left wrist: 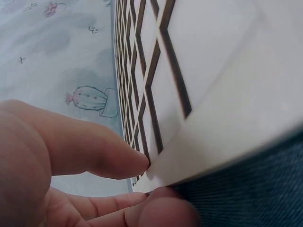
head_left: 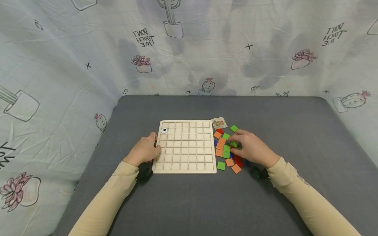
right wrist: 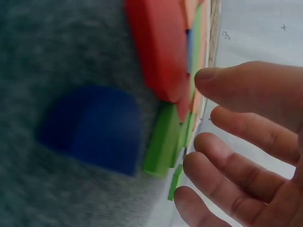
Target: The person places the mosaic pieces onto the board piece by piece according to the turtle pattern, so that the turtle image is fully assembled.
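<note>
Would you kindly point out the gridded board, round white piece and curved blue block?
Gridded board [head_left: 185, 150]: head view, bare square near its middle.
Round white piece [head_left: 164, 130]: head view, its dark centre.
Curved blue block [right wrist: 94, 130]: right wrist view, middle of its face.

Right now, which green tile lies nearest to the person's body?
The green tile by the near right corner of the board; other visible ones lie farther away.

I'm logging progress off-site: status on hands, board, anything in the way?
Left hand gripping left edge of grid board. Right hand at loose tiles, nothing visibly held. One white disc on board; no obstruction seen.
</note>
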`<state>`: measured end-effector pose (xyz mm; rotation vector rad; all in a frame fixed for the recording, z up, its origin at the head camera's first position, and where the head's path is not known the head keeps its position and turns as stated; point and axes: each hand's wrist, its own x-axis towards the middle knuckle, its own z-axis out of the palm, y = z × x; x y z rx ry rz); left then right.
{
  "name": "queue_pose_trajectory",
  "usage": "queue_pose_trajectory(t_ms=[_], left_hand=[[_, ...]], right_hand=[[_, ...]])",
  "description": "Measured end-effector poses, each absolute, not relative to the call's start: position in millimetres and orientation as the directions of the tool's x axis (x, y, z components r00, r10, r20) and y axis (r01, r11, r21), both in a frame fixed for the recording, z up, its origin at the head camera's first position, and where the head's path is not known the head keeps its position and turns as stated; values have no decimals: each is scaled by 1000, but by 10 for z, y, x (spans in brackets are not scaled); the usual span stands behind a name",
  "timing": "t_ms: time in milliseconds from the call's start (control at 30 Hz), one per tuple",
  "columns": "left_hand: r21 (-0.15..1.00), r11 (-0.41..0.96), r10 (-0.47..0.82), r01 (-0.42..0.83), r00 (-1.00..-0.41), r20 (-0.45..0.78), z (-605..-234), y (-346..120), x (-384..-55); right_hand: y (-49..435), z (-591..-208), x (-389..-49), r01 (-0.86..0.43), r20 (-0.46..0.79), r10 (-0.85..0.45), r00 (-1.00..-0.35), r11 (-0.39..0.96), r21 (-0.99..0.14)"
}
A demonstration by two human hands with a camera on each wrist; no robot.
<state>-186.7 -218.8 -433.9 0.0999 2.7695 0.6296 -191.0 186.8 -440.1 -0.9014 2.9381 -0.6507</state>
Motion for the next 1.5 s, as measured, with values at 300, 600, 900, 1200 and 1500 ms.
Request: queue_pose_trajectory(t_ms=[300,600,900,1200,1500], left_hand=[[436,900,133,3,-954,-268,-4340,-2191,-1865],[438,899,139,11,-955,-262,-4342,-2194,-1861],[435,900,140,15,-956,-257,-4364,-2206,-1870],[440,898,145,22,-958,-247,-4375,-2204,-1867],[431,902,123,0,-958,-257,-4356,-2193,-1872]], right_hand=[[1867,-4452,-1911,-537,140,-527,-838,755,-375],[1908,-4455,-1922,-532,146,-515,-844,776,-339],[1910,-4444,-1900,-533,108,-530,-841,780,-327],[1898,-4448,-1869,-542,124,-535,-836,768,-342],[1888,-4451,-1859,-567,131,-562,-816,737,-369]])
